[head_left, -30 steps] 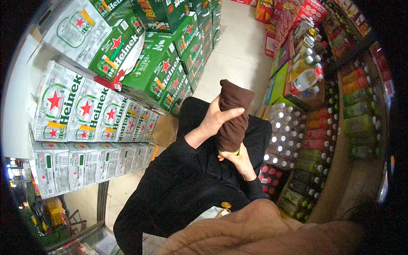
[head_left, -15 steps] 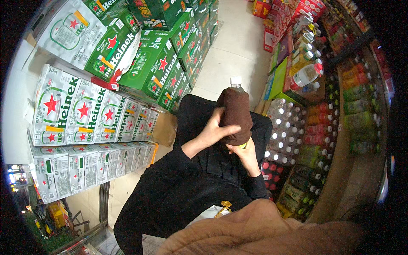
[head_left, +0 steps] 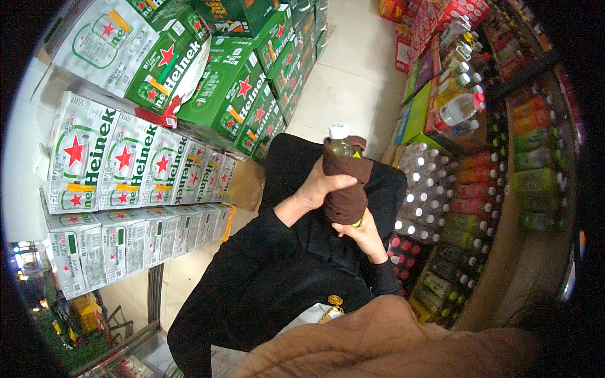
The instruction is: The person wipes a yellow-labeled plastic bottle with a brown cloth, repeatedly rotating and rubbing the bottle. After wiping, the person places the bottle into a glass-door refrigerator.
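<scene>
At far left, stacked white beer cases (head_left: 120,164) with red stars, walling the aisle; above and beside them, green beer cartons (head_left: 220,94) piled in a slanting row toward the pale tiled floor (head_left: 353,75). Below the stacks, black sleeves rising from the lower edge to the middle of the view. At centre, left hand (head_left: 318,189) closed around the upper part of a brown cloth (head_left: 346,189), thumb and fingers pressed against the fabric. Inside the cloth, a clear plastic bottle (head_left: 340,146) with a white cap (head_left: 338,131), upright, only neck and cap showing above the wrapping, a sliver of yellow-green at the lower edge. Directly beneath, right hand (head_left: 360,234) cupped under the bottle's base, fingers curled against the cloth; how tightly, not discernible. Just right of the hands, shrink-wrapped packs of clear bottles (head_left: 419,183) with white caps. At far right, shelves (head_left: 504,189) of coloured drink bottles in red, orange and green rows, curving along the rim. Along the bottom, tan fabric of the wearer's own clothing (head_left: 378,340).
</scene>
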A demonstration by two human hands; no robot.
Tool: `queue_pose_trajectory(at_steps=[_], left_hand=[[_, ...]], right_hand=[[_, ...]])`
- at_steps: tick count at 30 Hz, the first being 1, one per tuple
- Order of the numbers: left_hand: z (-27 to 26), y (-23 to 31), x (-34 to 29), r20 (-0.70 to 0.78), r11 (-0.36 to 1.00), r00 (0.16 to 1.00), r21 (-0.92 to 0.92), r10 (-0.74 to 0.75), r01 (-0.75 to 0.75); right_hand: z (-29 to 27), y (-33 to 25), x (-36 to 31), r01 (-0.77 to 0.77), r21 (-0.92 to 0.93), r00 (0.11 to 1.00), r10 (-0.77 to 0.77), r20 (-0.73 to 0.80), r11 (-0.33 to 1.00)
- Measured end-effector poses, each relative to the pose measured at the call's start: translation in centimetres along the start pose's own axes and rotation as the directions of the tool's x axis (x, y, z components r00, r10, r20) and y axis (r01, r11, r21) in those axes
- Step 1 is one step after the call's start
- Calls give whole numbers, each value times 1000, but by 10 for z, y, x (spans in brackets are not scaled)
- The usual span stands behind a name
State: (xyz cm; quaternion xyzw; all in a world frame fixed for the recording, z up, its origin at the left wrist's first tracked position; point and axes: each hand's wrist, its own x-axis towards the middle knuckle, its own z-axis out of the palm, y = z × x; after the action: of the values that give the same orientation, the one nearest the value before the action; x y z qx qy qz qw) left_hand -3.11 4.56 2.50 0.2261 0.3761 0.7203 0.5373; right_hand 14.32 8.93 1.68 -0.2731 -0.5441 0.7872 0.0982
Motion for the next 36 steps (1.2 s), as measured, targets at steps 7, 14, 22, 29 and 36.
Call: queue_pose_trajectory(at_steps=[7, 14, 22, 29, 36], left_hand=[[4, -20, -23, -21, 989, 994, 99, -110, 111], [-4, 14, 7, -41, 998, 998, 26, 50, -49], [-2, -5, 0, -112, 983, 991, 177, 76, -56], [-3, -30, -14, -99, 989, 995, 147, 4, 11], [-5, 12, 3, -147, 999, 989, -33, -3, -2]], right_hand=[[-1, -4, 5, -5, -28, 1000, 4, -11, 1000], [12, -3, 5, 162, -338, 978, -197, -71, 927], [11, 3, 4, 126, -417, 966, -207, -155, 900], [15, -7, 12, 84, -425, 967, -176, -183, 901], [30, -2, 2, 128, -411, 967, -206, -152, 902]])
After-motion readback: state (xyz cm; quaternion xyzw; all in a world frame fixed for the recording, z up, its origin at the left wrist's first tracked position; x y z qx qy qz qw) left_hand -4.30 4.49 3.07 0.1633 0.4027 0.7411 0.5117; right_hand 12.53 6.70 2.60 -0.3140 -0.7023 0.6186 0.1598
